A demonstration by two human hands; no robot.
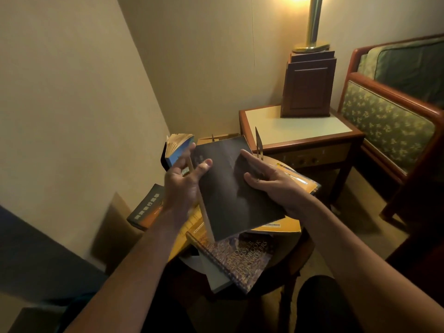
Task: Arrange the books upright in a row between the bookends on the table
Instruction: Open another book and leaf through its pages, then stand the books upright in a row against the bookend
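Observation:
I hold a dark-covered book tilted above a small round table. My right hand grips its right edge, with the thumb and index finger lying on the cover. My left hand, blurred, is at its left edge with the thumb on the cover. A blue book with fanned pages stands upright behind my left fingers. A thin metal bookend rises at the table's far right. Loose books lie flat beneath: a handbook, yellow books, and a dark orange one at the left.
A wooden side table carries a dark wooden box and a brass lamp just behind the round table. An upholstered armchair stands at the right. A wall runs close along the left.

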